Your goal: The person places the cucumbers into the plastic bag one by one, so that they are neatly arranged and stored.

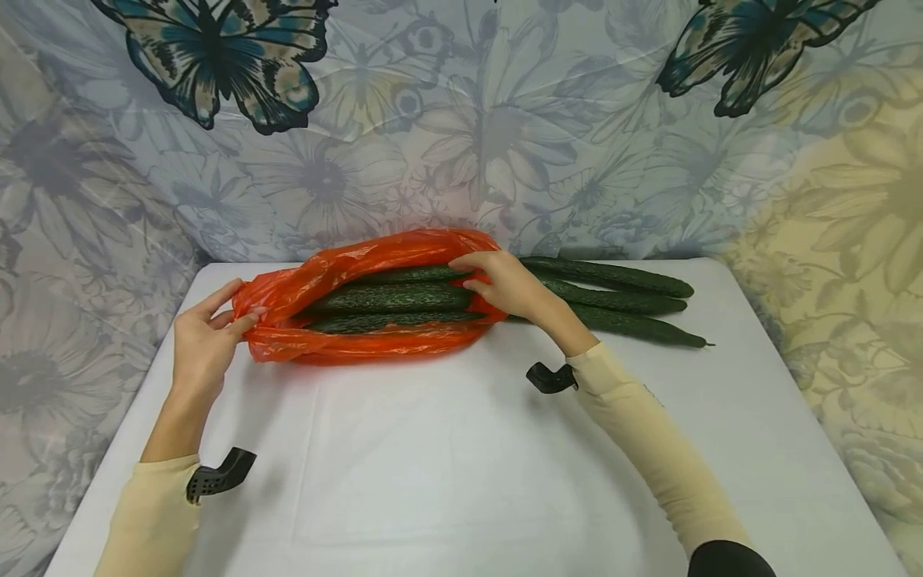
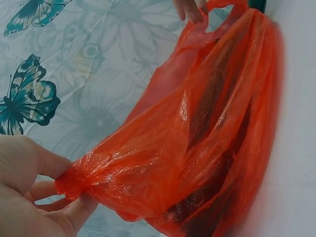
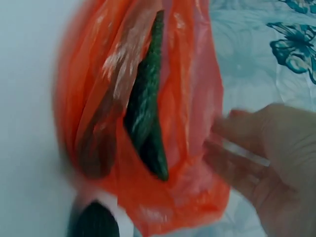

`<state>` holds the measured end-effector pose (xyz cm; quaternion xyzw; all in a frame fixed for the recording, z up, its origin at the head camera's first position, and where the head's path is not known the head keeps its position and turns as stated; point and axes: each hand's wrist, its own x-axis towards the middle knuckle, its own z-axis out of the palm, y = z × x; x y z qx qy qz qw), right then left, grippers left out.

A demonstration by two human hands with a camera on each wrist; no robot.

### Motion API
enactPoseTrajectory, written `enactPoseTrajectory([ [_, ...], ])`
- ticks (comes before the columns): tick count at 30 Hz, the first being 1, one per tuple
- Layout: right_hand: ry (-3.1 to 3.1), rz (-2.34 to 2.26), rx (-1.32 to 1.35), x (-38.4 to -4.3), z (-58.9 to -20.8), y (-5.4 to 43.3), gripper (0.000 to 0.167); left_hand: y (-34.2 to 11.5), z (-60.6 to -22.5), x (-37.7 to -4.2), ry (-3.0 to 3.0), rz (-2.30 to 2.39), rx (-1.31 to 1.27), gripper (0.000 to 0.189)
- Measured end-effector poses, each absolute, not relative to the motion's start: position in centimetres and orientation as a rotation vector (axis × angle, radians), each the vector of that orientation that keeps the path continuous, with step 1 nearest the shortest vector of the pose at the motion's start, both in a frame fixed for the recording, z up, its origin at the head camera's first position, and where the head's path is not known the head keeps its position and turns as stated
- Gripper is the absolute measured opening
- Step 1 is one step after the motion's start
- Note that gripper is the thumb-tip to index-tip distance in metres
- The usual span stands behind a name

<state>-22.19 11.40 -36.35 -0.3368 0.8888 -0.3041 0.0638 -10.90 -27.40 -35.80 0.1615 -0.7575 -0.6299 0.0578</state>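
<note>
An orange plastic bag [image 1: 404, 343] lies on its side at the table's back, its mouth spread open. Three cucumbers [image 1: 392, 300] show inside it, side by side. My left hand [image 1: 199, 344] pinches the gathered left end of the bag; the left wrist view shows thumb and fingers [image 2: 47, 160] on the crumpled plastic. At the bag's right end is my right hand [image 1: 508, 280], thumb and forefinger apart over the opening. In the right wrist view this hand [image 3: 276, 158] is blurred beside the bag's edge, its fingers fairly straight; firm contact is hard to tell.
Three more long cucumbers [image 1: 620, 300] lie on the table to the right of the bag, partly behind my right hand and forearm. White cloth covers the table [image 1: 447, 465]. A patterned fabric backdrop [image 1: 497, 144] stands close behind the bag.
</note>
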Motion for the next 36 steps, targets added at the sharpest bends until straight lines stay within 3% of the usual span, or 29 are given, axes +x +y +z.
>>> enactPoseTrajectory([
  [16, 2.775, -1.103, -1.148, -19.6, -37.4, 19.3, 0.040, -27.8, -36.3, -10.6, -2.257, -1.974, 0.447, 0.060],
  [36, 2.991, -0.962, -0.792, -16.8, -39.8, 30.2, 0.040, -27.7, -36.5, -10.6, -2.240, -1.970, 0.472, 0.060],
])
